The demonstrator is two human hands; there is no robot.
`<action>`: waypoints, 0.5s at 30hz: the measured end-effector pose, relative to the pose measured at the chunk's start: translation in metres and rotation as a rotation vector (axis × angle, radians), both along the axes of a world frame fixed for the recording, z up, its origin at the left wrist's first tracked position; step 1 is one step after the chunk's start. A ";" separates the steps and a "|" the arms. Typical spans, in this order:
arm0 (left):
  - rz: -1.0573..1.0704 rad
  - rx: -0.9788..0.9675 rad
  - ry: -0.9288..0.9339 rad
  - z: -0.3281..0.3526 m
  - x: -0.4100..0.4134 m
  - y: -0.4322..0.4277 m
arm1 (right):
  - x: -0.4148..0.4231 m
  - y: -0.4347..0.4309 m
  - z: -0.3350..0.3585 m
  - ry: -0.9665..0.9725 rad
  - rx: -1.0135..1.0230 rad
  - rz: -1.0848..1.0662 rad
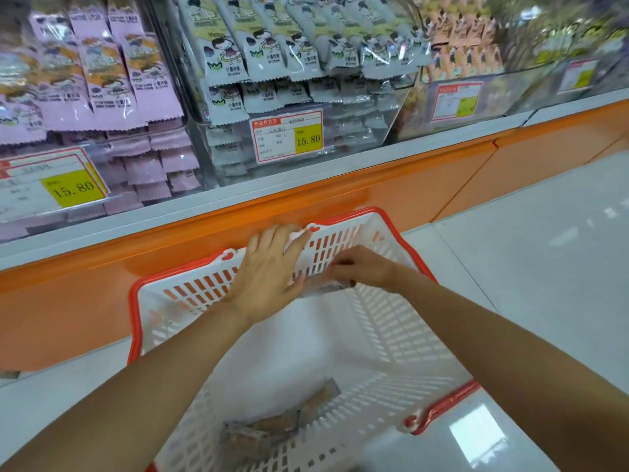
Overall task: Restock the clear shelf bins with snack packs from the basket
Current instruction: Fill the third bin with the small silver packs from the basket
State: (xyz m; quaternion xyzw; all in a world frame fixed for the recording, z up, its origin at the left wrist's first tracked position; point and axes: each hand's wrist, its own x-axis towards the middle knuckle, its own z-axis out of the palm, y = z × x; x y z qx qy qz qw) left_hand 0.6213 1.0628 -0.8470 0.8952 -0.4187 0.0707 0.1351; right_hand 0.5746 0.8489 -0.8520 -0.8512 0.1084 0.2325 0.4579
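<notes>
Glossy floor (544,260), white basket (391,335) (red rim) standing on it, shelf ledge (340,173) bearing clear bins (354,131) of snack packs (265,59)

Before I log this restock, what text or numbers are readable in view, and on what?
"15.80": yellow patch of the left price tag, by the pink packs.
"15.80": yellow patch of the middle price tag, by the grey packs.
Right price tags, the tags' small print and pack lettering: too blurred to read.
</notes>
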 end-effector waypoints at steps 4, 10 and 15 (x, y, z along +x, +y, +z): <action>0.002 -0.077 0.248 0.015 -0.003 -0.012 | 0.009 -0.009 0.044 -0.114 0.107 -0.136; 0.045 -0.292 0.374 0.054 -0.003 -0.020 | 0.001 -0.006 0.098 -0.211 0.253 -0.147; 0.105 -0.456 0.634 0.080 -0.004 -0.021 | -0.019 -0.003 0.131 -0.341 0.207 -0.064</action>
